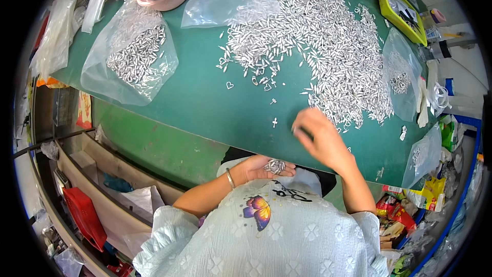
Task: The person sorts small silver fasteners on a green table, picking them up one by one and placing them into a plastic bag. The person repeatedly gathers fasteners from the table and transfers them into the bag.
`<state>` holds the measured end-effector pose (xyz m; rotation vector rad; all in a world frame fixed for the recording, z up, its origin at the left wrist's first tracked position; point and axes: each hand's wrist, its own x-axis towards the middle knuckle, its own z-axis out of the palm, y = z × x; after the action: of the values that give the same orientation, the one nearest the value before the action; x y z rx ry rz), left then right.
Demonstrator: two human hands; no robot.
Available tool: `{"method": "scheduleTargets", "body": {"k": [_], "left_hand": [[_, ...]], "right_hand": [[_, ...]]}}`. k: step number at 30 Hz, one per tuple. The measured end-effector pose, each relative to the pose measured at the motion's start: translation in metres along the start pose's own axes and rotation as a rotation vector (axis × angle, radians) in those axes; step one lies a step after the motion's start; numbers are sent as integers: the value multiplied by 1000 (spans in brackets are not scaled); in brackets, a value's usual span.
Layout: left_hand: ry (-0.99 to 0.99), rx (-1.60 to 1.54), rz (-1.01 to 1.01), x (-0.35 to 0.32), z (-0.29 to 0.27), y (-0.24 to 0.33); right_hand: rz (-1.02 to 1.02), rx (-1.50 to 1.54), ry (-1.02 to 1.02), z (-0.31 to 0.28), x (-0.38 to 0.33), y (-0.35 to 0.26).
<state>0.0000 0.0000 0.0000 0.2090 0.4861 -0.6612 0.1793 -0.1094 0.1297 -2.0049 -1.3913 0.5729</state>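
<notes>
My left hand (254,168) rests palm up at the table's near edge. Cupped in it is a small heap of silver, spindle-shaped metal pieces (275,166). Over the green tabletop, at the near left fringe of a big spread of similar pieces (328,36), is my right hand (320,138). Its fingers are bent toward the thumb; whatever may lie between the tips is too small to make out. Left of it lie a little silver cross (275,122) and another tiny piece (273,101). Farther off is a heart-shaped metal outline (229,85).
Clear plastic bags of silver parts lie at the left (130,61), far middle (220,7) and right (400,72). A pink bowl (166,0) and a yellow-green tray (402,13) stand at the back. Beside the table, left, is an open drawer-like compartment (115,174).
</notes>
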Motion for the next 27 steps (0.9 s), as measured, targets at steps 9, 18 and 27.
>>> {"method": "scheduleTargets", "body": {"k": [9, 18, 27], "left_hand": [[19, -41, -16, 0, 3, 5], [63, -35, 26, 0, 9, 2], [77, -9, 15, 0, 10, 2]], "right_hand": [[84, -380, 430, 5, 41, 37], [-46, -478, 319, 12, 31, 44], [-24, -434, 275, 4, 29, 45]]}}
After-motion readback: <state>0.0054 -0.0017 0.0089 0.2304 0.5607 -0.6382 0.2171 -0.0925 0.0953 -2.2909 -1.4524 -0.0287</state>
